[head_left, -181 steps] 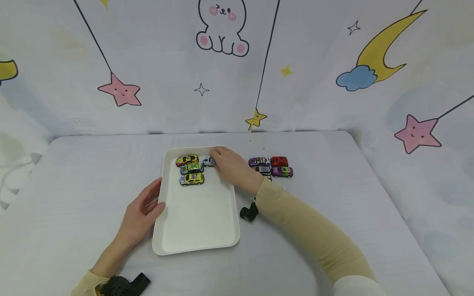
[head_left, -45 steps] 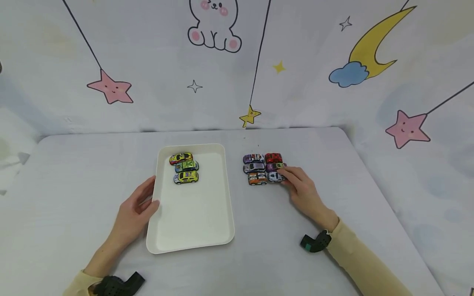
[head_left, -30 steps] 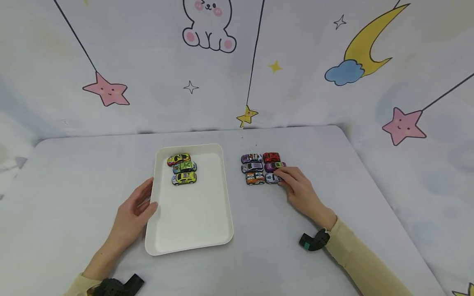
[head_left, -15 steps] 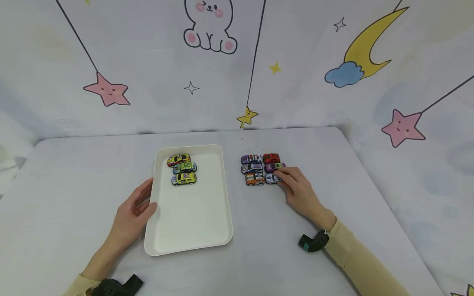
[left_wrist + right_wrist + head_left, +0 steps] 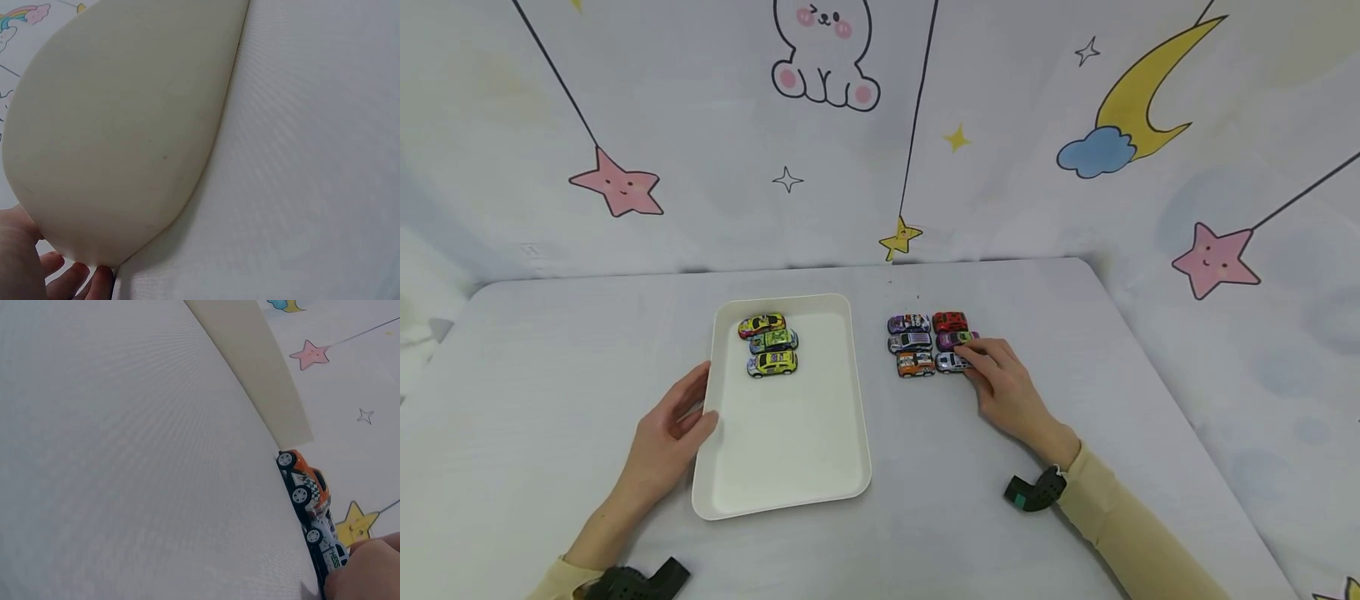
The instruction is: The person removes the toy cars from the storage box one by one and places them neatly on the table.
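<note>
My left hand [image 5: 670, 429] holds the left rim of a white tray [image 5: 782, 442], thumb at the edge; the left wrist view shows its fingers against the tray's outer side [image 5: 125, 137]. Three yellow and green toy cars [image 5: 772, 363] sit in a column at the tray's upper left. To the right of the tray, my right hand [image 5: 1011, 396] pinches a white toy car [image 5: 950, 362] by its right end. This car stands beside an orange toy car [image 5: 915, 364] and below a purple one [image 5: 953, 340]; the right wrist view shows the orange car [image 5: 306, 481] just ahead of it.
Above the orange car stand a silver striped toy car [image 5: 910, 342] and a purple-and-white one [image 5: 909, 323]. A red toy car [image 5: 950, 322] tops the right column. All rest on a white-covered table [image 5: 1075, 350], with a patterned cloth wall [image 5: 715, 150] behind.
Six seconds ago my right hand was at the white car inside the tray; it then carried it right, to the end of the other group. Over the last second, both hands hold nearly still.
</note>
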`<action>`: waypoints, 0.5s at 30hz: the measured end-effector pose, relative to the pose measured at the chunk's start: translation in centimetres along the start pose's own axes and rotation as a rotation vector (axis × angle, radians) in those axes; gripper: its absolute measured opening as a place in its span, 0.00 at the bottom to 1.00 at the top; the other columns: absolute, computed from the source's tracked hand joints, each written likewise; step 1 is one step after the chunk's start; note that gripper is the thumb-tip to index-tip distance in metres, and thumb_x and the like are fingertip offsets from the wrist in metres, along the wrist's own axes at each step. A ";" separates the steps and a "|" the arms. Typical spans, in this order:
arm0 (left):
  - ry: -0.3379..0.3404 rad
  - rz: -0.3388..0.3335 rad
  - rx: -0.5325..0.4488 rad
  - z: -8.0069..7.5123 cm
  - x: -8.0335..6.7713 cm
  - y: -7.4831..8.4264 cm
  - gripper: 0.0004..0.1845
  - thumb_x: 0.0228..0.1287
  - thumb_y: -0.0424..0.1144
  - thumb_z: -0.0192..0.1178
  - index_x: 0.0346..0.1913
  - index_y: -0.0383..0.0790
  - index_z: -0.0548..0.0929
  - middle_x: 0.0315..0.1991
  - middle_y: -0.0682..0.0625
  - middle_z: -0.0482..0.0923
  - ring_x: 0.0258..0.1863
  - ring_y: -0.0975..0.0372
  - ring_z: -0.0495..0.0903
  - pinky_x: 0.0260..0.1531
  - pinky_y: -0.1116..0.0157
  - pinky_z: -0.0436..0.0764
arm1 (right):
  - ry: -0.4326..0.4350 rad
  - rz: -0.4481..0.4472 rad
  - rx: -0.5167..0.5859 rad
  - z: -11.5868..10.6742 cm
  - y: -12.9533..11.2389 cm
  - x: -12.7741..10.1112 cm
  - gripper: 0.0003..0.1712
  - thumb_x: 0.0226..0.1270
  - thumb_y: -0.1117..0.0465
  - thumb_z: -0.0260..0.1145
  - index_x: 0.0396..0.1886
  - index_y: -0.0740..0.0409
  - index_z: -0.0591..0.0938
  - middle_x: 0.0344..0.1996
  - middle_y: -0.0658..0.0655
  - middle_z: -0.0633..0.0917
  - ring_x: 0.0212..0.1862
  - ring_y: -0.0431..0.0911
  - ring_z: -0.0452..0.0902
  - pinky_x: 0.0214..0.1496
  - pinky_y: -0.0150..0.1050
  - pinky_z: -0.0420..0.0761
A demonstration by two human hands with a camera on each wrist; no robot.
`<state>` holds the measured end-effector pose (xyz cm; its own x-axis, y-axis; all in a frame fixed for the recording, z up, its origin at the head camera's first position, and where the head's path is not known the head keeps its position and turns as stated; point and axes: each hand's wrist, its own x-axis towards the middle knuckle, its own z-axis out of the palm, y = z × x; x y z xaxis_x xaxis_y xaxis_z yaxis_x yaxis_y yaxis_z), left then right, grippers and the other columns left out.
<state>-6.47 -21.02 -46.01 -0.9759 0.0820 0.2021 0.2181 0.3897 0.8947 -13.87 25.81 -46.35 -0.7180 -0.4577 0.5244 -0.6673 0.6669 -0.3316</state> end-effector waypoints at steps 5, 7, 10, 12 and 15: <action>-0.001 -0.001 -0.002 0.0 0.0 0.1 0.34 0.70 0.28 0.58 0.76 0.41 0.62 0.71 0.35 0.66 0.61 0.83 0.68 0.54 0.86 0.71 | 0.010 0.000 0.019 0.1 0.0 -0.1 0.24 0.63 0.77 0.65 0.59 0.63 0.81 0.55 0.61 0.80 0.57 0.53 0.74 0.57 0.45 0.78; 0.000 -0.001 -0.001 0.0 0.0 0.2 0.34 0.70 0.28 0.58 0.76 0.41 0.62 0.71 0.35 0.66 0.61 0.82 0.68 0.54 0.86 0.71 | 0.022 -0.006 0.027 0.1 0.0 0.0 0.24 0.62 0.78 0.65 0.58 0.64 0.81 0.55 0.61 0.80 0.57 0.53 0.74 0.57 0.44 0.77; 0.001 -0.001 -0.001 0.0 0.0 0.2 0.34 0.70 0.28 0.58 0.76 0.40 0.63 0.71 0.34 0.67 0.61 0.82 0.68 0.54 0.86 0.71 | 0.035 -0.012 0.025 0.1 0.0 0.0 0.24 0.61 0.78 0.66 0.57 0.64 0.82 0.54 0.61 0.81 0.56 0.53 0.74 0.56 0.44 0.77; 0.002 0.001 -0.002 0.0 0.0 0.3 0.34 0.70 0.28 0.58 0.76 0.40 0.62 0.71 0.34 0.67 0.61 0.82 0.68 0.54 0.86 0.71 | 0.039 -0.012 0.026 0.0 -0.1 0.0 0.23 0.61 0.78 0.66 0.57 0.65 0.82 0.54 0.61 0.81 0.56 0.53 0.74 0.55 0.44 0.77; 0.001 0.008 -0.008 0.0 0.0 0.2 0.34 0.70 0.27 0.58 0.76 0.39 0.62 0.71 0.34 0.66 0.61 0.82 0.68 0.54 0.86 0.72 | 0.042 -0.013 0.019 0.0 -0.1 0.1 0.23 0.61 0.77 0.66 0.56 0.65 0.82 0.53 0.61 0.81 0.56 0.53 0.74 0.55 0.45 0.77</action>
<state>-6.38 -20.92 -45.84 -0.9741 0.0844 0.2098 0.2261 0.3820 0.8961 -13.87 25.67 -46.27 -0.7009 -0.4409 0.5606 -0.6801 0.6499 -0.3392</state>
